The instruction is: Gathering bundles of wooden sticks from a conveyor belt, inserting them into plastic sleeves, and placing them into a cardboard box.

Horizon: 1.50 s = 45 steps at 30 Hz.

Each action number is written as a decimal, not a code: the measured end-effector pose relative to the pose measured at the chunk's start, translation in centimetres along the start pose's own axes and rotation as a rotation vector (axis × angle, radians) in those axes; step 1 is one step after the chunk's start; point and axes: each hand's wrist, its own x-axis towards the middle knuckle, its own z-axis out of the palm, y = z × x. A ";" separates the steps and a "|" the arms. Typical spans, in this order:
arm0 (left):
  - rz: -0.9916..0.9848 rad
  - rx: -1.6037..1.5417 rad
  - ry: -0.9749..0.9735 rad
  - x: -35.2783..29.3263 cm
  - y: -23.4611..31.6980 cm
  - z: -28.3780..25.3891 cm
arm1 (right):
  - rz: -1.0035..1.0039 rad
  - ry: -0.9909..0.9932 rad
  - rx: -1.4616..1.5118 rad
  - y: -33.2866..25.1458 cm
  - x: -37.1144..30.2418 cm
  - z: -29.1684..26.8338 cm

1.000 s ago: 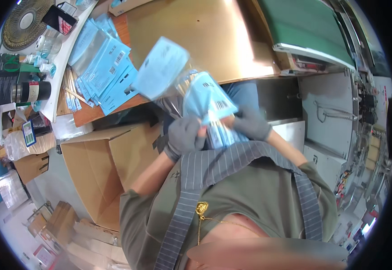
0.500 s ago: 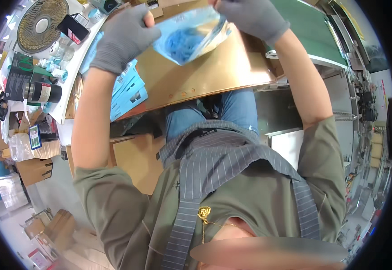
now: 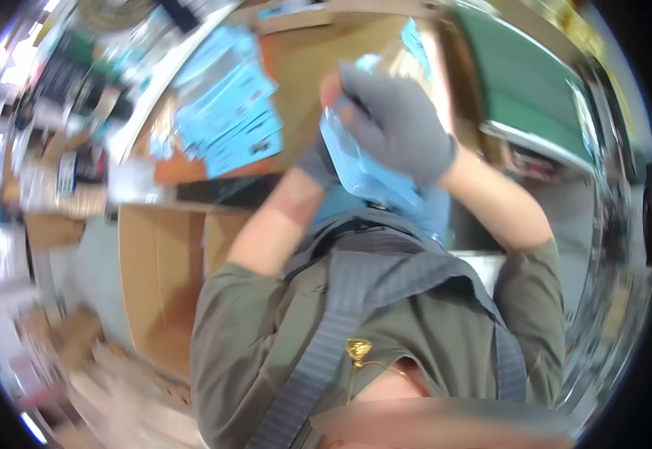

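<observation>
Table [image 3: 300,67]: brown top, landmark for all places below.

Bag [image 3: 352,166]: one, blue, see-through in part; at the table's near edge, hanging toward the person's lap, its top end in the right hand.

Right hand [image 3: 404,123]: grey glove, bare fingertips; above the table's near edge; fingers curled closed around the upper part of the bag.

Left hand [image 3: 318,165]: grey glove; at the table's near edge, mostly hidden behind the bag and the right hand; how far open, and whether it grips anything, cannot be told.

Packet [image 3: 412,63]: blue with pale contents, blurred; over the table's right part, just beyond the right hand.

Pile of bags [image 3: 228,112]: blue, flat, overlapping; on the table's left part.

Cardboard box [image 3: 154,269]: open; on the near side of the table, toward its left.

Green panel [image 3: 524,97]: pale front edge; right of the table.

Fan [image 3: 112,11]: round, cut by the frame; beyond the table's left end.
</observation>
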 end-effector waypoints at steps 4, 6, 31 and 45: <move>-0.549 -1.539 0.183 -3.7 0.1 -2.3 | -0.329 -0.088 0.212 -5.3 0.6 2.1; -0.703 -1.390 0.375 -5.5 6.1 -8.3 | -0.377 -0.295 0.474 -7.5 1.8 1.4; -1.991 0.052 0.019 -39.4 -2.8 -20.2 | 0.260 -0.411 0.284 1.3 -1.8 8.6; -0.759 -0.056 0.389 -5.8 -5.1 -16.3 | 0.265 -0.052 -0.444 17.1 -14.1 13.6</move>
